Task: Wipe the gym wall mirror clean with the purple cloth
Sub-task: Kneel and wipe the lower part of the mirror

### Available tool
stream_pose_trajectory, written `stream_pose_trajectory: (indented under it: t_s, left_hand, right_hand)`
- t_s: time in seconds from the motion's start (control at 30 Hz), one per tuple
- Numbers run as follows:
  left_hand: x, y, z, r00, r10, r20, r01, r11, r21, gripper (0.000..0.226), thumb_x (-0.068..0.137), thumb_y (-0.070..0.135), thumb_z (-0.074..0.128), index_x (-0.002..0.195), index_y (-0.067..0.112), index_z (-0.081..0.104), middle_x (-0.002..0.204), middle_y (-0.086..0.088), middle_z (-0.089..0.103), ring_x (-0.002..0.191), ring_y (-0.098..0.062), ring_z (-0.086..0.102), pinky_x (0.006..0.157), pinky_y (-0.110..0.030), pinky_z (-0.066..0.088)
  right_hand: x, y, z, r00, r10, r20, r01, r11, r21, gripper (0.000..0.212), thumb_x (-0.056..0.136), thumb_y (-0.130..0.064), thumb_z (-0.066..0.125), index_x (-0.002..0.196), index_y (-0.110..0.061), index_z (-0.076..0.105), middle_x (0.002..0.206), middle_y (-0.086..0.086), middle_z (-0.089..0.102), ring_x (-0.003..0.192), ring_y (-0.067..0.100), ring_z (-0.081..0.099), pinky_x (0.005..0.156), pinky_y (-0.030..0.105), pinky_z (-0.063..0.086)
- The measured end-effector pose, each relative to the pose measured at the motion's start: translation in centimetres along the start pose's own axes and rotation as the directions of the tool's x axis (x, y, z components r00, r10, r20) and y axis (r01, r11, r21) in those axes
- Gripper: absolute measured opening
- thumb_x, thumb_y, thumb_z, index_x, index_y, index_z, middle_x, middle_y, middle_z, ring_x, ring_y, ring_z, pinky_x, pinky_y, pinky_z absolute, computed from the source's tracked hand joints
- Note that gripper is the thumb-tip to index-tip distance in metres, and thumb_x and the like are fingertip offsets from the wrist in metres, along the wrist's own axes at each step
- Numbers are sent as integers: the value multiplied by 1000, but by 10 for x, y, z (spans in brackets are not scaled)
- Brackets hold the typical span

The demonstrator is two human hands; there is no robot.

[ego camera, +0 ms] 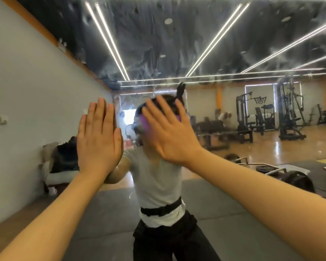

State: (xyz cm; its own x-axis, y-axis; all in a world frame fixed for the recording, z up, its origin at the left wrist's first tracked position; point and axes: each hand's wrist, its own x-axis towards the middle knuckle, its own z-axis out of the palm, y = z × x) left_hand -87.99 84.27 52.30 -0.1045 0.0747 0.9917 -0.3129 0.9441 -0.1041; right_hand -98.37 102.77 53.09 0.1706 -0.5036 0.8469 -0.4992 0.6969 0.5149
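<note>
Both bare forearms reached up from the near edge toward the gym wall mirror (205, 44), whose upper glass was streaked with smeary haze. Against that mirror, left of the person's reflection (158, 176), the left hand (99, 140) lay flat, fingers straight and close together, holding nothing. Right of it, the right hand (169, 132) pressed flat with fingers spread wide, pinning the purple cloth (146, 125) to the glass; only a blurred purple strip showed past its fingers.

arms (45, 213): bare, sleeveless | reflection: grey tee (154, 176) | black belt (161, 209) | black trousers (167, 240)
</note>
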Motion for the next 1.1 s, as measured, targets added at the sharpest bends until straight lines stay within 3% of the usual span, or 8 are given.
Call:
stream_pose_trajectory:
  t_s: [0.13, 0.2, 0.33, 0.47, 0.53, 0.77, 1.0, 1.1]
  left_hand:
    - [0, 0, -2, 1000, -3, 15, 3, 1000, -4, 60, 101, 30, 27, 156, 7, 22, 164, -14, 17, 152, -29, 13, 122, -36, 1]
    - [0, 1, -2, 1000, -4, 21, 4, 1000, -13, 61, 100, 30, 28, 156, 7, 22, 164, -14, 17, 152, -29, 13, 122, -38, 4]
    - [0, 0, -2, 1000, -6, 23, 6, 1000, 0, 62, 100, 30, 28, 156, 7, 21, 164, -14, 16, 152, -29, 12, 122, -37, 2]
    - [0, -1, 0, 1000, -6, 23, 6, 1000, 18, 62, 100, 32, 26, 157, 7, 19, 165, -14, 15, 152, -28, 11, 122, -34, -2]
    - [0, -1, 1, 1000, -4, 18, 3, 1000, 17, 62, 100, 32, 25, 157, 7, 19, 165, -13, 15, 152, -28, 11, 122, -31, -5]
    - [0, 0, 0, 1000, -2, 0, 2, 1000, -20, 61, 100, 31, 27, 156, 7, 22, 165, -14, 17, 152, -29, 12, 121, -29, -6]
    - [0, 3, -1, 1000, -6, -13, 5, 1000, -28, 61, 100, 30, 28, 155, 5, 24, 163, -16, 19, 151, -32, 15, 122, -29, -6]
    - [1, 2, -3, 1000, -5, -23, 5, 1000, -30, 60, 99, 29, 29, 155, 5, 25, 163, -16, 21, 151, -32, 15, 122, -29, -5]
  right_hand:
    - [-27, -13, 0, 923, -378, 78, 376, 926, 36, 66, 102, -46, 29, 158, -12, 24, 165, 11, 21, 153, 32, 14, 123, 56, 3]
    - [-10, 6, 0, 898, -432, 81, 432, 902, 20, 67, 101, -48, 31, 157, -11, 27, 164, 11, 25, 152, 32, 18, 122, 56, 6]
    - [42, 33, -8, 987, -158, 28, 159, 987, -23, 69, 98, -48, 32, 154, -9, 35, 161, 14, 32, 150, 34, 26, 120, 58, 14]
    - [43, 8, -4, 995, 96, -34, -95, 995, 24, 67, 98, -46, 32, 154, -9, 35, 161, 12, 31, 150, 34, 24, 120, 57, 11]
    - [19, -13, 3, 993, 112, -38, -110, 993, 51, 67, 98, -46, 33, 156, -10, 32, 163, 12, 27, 152, 33, 20, 120, 56, 6]
    - [-89, -39, 8, 965, -248, 89, 247, 969, 32, 69, 100, -48, 34, 158, -13, 20, 165, 9, 14, 154, 31, 9, 122, 56, 3]
    - [-29, 84, -13, 988, 153, 33, -154, 988, 0, 71, 100, -50, 33, 157, -9, 27, 164, 13, 22, 153, 32, 17, 121, 54, 8]
    - [-27, 81, -9, 966, 256, 13, -257, 966, 41, 69, 101, -48, 32, 158, -9, 25, 165, 11, 19, 154, 31, 13, 122, 54, 5]
